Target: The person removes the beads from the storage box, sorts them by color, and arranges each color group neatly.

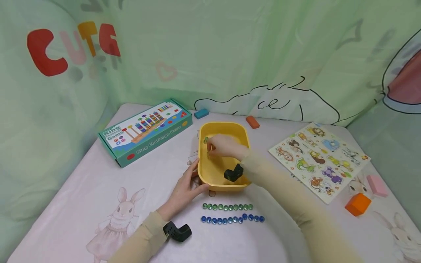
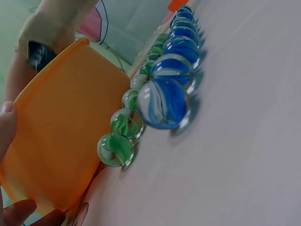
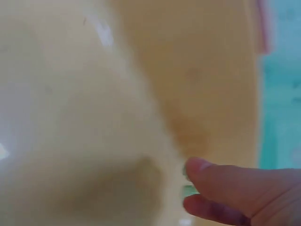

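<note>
A yellow plastic bin [image 1: 223,187] stands in the middle of the table. My left hand [image 1: 184,190] holds its near left corner, with the thumb at the front and the fingers along the left side. Inside the bin, my right hand [image 1: 227,147] reaches down by the left wall. Its thumb and finger pinch a green marble [image 3: 189,190], mostly hidden by the fingertips. Beyond the fingertips lie more green marbles [image 1: 205,140]. In front of the bin runs a row of green marbles [image 1: 225,207], with a row of blue marbles [image 1: 225,220] nearer me.
A Ring Challenge Game box [image 1: 148,128] lies at the back left. To the right is an animal puzzle board [image 1: 319,157]. Blocks lie around: blue [image 1: 201,113] and orange-red [image 1: 252,122] behind the bin, an orange one [image 1: 358,204] and a pink one [image 1: 377,185] at right.
</note>
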The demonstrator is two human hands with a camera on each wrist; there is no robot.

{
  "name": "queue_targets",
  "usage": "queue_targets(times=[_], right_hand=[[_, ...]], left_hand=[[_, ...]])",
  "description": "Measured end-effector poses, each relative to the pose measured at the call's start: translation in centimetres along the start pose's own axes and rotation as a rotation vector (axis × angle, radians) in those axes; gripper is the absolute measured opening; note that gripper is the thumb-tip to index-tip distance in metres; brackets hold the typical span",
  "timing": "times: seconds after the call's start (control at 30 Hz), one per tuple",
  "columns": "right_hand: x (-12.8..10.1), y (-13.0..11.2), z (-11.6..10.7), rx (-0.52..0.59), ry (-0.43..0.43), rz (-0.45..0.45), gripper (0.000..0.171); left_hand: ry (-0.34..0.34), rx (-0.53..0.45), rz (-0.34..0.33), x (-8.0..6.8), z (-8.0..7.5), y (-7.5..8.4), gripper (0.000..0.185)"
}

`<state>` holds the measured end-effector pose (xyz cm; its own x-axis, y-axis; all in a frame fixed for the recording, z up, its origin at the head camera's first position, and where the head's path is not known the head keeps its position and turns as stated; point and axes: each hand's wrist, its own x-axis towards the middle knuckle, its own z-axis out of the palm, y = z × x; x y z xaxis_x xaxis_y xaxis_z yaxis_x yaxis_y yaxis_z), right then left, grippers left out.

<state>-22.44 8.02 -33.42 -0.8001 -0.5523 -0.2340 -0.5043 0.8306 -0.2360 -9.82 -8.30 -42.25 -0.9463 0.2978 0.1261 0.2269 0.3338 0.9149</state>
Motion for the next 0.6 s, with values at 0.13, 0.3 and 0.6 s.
queue_targets(times=[0.13,0.3,0.6], right_hand=[[-2.5,-0.1,-1.2,0.009,0.011,-0.037,0.012],[-5.9,0.4,-1.7,0.067,0.049,-0.053,0.012],[-11.4,2.9,0.1,0.253,0.210,-0.044,0.014]], left_hand=[[-0.004,-0.004,0.001,0.0,0.0,0.2,0.084],[0.003,-0.002,-0.019,-0.1,0.0,0.1,0.083],[0.010,0.009,-0.010,-0.1,0.0,0.1,0.084]])
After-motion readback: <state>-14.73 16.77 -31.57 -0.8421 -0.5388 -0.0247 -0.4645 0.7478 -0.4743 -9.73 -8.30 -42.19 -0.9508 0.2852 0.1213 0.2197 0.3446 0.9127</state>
